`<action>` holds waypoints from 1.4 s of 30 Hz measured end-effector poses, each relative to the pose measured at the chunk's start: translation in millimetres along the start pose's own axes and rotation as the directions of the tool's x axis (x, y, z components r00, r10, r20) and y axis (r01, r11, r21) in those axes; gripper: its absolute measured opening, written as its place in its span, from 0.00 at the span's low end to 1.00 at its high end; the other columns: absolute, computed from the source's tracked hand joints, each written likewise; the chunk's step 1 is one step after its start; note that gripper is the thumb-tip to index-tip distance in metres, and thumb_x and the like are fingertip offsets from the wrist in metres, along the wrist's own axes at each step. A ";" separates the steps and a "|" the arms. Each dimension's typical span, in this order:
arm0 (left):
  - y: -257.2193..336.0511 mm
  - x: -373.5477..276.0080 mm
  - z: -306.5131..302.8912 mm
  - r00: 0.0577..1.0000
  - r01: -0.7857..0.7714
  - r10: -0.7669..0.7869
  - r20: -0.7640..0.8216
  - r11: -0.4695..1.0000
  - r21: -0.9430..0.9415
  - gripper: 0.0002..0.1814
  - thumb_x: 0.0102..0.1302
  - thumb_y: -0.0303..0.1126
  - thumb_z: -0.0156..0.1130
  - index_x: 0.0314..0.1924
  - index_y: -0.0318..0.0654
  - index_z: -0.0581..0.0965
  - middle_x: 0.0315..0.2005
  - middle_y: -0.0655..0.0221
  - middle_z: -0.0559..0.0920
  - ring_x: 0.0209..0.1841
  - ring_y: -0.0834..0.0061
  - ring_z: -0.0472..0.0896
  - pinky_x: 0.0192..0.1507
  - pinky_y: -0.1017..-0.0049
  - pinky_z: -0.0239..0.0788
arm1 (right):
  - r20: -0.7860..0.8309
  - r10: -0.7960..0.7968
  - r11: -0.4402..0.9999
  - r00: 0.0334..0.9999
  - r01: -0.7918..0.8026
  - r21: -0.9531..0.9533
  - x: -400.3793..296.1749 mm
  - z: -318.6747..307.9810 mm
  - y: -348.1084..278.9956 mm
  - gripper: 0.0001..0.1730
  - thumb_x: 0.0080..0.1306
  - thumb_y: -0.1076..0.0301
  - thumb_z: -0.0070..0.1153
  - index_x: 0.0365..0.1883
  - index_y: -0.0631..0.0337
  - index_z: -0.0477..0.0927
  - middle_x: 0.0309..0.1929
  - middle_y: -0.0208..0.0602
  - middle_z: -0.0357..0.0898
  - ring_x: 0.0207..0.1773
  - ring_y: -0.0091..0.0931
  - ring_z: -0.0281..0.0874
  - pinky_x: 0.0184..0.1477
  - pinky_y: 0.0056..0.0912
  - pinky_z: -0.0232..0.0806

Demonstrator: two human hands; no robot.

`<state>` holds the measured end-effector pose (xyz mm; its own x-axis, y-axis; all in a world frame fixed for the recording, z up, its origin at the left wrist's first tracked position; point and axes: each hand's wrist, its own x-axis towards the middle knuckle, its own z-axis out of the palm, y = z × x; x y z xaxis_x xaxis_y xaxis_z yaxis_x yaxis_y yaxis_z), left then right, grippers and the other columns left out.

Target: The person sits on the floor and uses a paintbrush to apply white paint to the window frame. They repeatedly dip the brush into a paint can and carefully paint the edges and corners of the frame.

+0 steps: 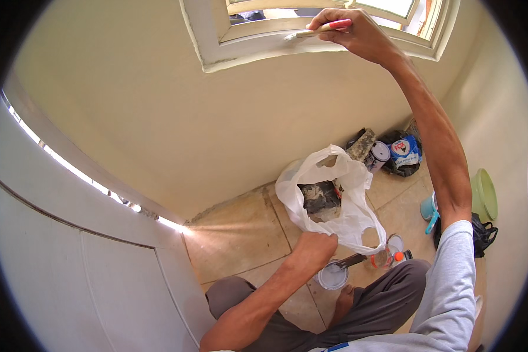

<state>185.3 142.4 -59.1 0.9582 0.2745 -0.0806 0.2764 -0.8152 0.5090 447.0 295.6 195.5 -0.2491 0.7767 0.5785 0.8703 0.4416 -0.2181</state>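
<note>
My right hand grips a paintbrush with a red-tipped handle. Its bristles, coated in whitish paint, touch the lower part of the white window frame. Lower down, my left hand is closed beside the near edge of a white plastic bag; whether it grips the bag cannot be told. The bag stands open on the floor with dark, crumpled material in it. Just below my left hand is an open can of white paint, with a dark flat tool lying across its rim.
A closed paint can, a stone-like block and a blue-labelled packet lie by the wall. On the right are a turquoise dipper, green basin and black bag. A clear bottle lies near my knee; a white door borders the left.
</note>
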 end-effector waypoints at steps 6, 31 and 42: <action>0.3 2.2 1.5 1.000 -0.010 0.010 -0.005 1.000 0.011 0.12 0.63 0.34 0.62 0.38 0.32 0.76 0.30 0.52 0.83 0.38 0.51 0.84 0.38 0.55 0.75 | -0.007 0.004 0.999 1.000 -0.004 0.043 -14.1 -11.9 18.3 0.09 0.69 0.69 0.61 0.46 0.61 0.84 0.40 0.28 0.84 0.42 0.18 0.78 0.47 0.22 0.72; 0.7 3.9 2.1 1.000 -0.009 0.008 0.030 1.000 0.014 0.11 0.62 0.33 0.63 0.38 0.31 0.76 0.29 0.51 0.83 0.37 0.50 0.83 0.39 0.55 0.74 | -0.090 0.107 0.991 0.990 -0.113 -0.067 -52.2 -35.6 60.5 0.11 0.68 0.67 0.62 0.48 0.58 0.84 0.47 0.28 0.85 0.50 0.22 0.80 0.56 0.26 0.72; 0.2 5.6 2.9 0.998 0.003 -0.005 0.060 0.999 0.034 0.14 0.64 0.37 0.65 0.39 0.32 0.75 0.30 0.52 0.83 0.38 0.49 0.83 0.38 0.55 0.74 | -0.205 0.059 0.993 0.977 -0.080 -0.093 -66.6 -45.1 81.4 0.10 0.67 0.69 0.62 0.46 0.57 0.84 0.39 0.28 0.86 0.42 0.21 0.81 0.46 0.26 0.72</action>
<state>191.0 142.4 -62.0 0.9596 0.2472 -0.1345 0.2813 -0.8312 0.4795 553.6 259.6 174.7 -0.1046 0.6929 0.7134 0.9230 0.3348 -0.1898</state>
